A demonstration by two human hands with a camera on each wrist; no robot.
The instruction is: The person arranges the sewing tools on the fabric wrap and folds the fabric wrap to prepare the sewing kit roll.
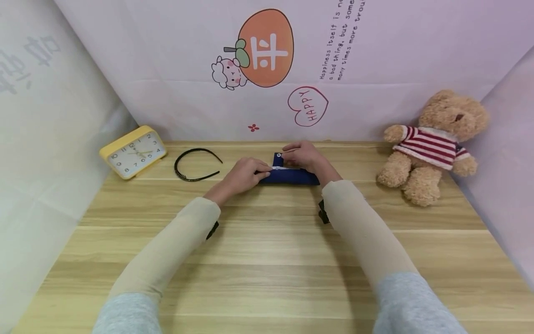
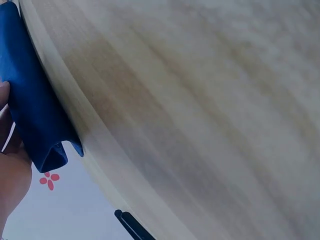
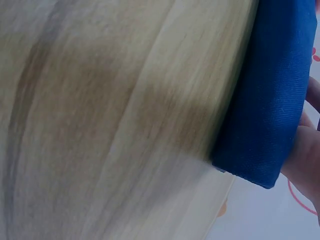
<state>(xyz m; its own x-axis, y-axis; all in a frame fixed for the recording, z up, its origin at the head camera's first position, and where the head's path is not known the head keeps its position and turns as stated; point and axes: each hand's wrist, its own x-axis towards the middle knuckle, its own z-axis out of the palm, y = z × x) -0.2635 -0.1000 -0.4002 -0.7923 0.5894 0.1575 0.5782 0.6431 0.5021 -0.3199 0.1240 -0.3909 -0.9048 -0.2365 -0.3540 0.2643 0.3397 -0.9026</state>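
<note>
A dark blue folded fabric bundle (image 1: 289,176) lies crosswise near the back of the table, with a white strip along its top edge. From it a blue tab (image 1: 278,159) with a white snap button sticks up toward the wall. My left hand (image 1: 245,174) pinches the bundle's left end between thumb and fingers. At the back right of it, my right hand (image 1: 308,157) holds the fabric with bent fingers beside the tab; its thumb is hidden in the head view. Both wrist views show the blue fabric (image 2: 35,100) close up, its folded end (image 3: 250,165) beside the right hand.
Left of the bundle lies a black headband (image 1: 183,174), and farther left stands a yellow clock (image 1: 134,153). A teddy bear (image 1: 434,150) in a striped sweater sits at the right. Behind rises a white printed wall cloth (image 1: 175,102).
</note>
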